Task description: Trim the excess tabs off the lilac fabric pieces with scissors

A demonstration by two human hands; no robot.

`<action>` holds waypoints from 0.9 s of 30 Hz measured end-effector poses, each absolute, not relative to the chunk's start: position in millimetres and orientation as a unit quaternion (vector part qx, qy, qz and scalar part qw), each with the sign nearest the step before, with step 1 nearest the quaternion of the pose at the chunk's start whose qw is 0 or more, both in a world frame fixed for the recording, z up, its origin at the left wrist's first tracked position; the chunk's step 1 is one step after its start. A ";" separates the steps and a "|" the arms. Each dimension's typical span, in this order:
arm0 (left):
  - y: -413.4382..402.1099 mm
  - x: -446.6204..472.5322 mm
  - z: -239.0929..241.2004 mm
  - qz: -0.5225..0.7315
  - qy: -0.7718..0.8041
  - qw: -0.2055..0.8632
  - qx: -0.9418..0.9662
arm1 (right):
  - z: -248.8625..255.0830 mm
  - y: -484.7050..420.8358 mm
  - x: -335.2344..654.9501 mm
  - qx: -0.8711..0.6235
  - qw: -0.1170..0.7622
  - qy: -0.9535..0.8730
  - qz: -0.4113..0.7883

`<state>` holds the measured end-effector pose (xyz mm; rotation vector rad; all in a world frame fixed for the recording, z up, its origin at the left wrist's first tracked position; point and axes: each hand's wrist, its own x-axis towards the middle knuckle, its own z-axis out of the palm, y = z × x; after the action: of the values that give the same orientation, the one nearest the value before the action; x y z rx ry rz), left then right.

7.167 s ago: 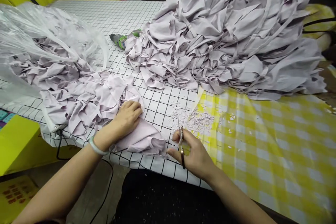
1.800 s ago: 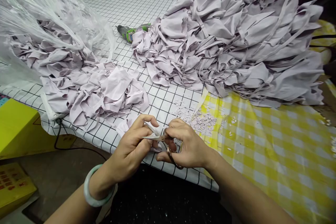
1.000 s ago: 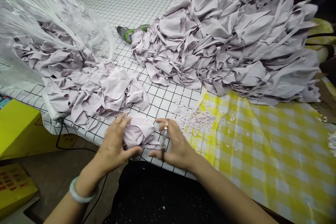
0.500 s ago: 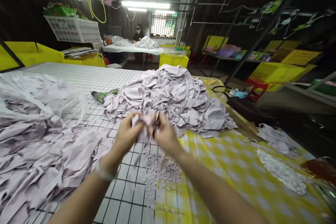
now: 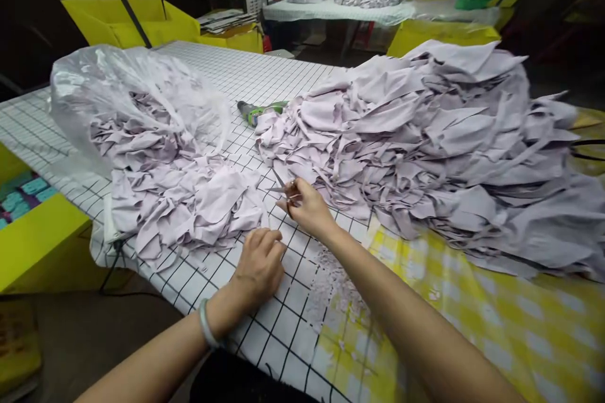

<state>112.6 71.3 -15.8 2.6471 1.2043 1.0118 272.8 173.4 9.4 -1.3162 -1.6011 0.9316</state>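
In my right hand [image 5: 309, 206] is a pair of small scissors [image 5: 289, 189], their blades parted and pointing left over the table, with no cloth visible between them. My left hand [image 5: 259, 261], a pale bracelet [image 5: 206, 323] at its wrist, is low over the table with curled fingers. Its fingertips are hidden, so I cannot see whether they hold anything. Just beyond it lies a smaller heap of pale lilac cloth pieces [image 5: 203, 201], spilling from a clear plastic bag [image 5: 75, 94]. A larger heap of the same pieces [image 5: 406, 132] rises beyond my right hand.
White grid cloth [image 5: 278, 327] covers the table, with yellow checked cloth [image 5: 472, 321] at right. Small scraps [image 5: 335, 286] lie under my right forearm. A green and grey object [image 5: 255, 113] touches the large heap. Yellow boxes [image 5: 51, 227] stand at left. A person sits behind the far table [image 5: 326, 11].
My view has turned left and down. My hands have come apart. The cloth piece held between them is no longer seen there. The scissors remain in my right hand.
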 end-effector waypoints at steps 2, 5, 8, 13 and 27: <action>70.6 79.4 -11.5 0.338 0.417 0.004 0.844 | 0.9 178.5 234.7 -0.511 0.419 -0.641 0.391; 80.3 29.9 1.3 0.389 0.489 -0.058 0.779 | 0.2 179.4 198.0 -0.491 0.408 -0.650 0.412; 99.2 -11.2 12.0 0.392 0.562 -0.073 0.724 | 0.9 167.5 182.1 -0.461 0.397 -0.667 0.429; 128.8 -25.4 19.4 0.241 0.525 0.007 0.816 | -2.6 146.2 178.1 -0.452 0.404 -0.667 0.433; 117.4 -49.9 47.0 0.333 0.525 0.127 0.773 | 25.0 117.1 197.1 -0.506 0.506 -0.474 0.513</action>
<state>-49.9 117.4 47.0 2.2493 1.5278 0.9698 197.1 117.1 25.0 -1.2203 -1.1433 1.2370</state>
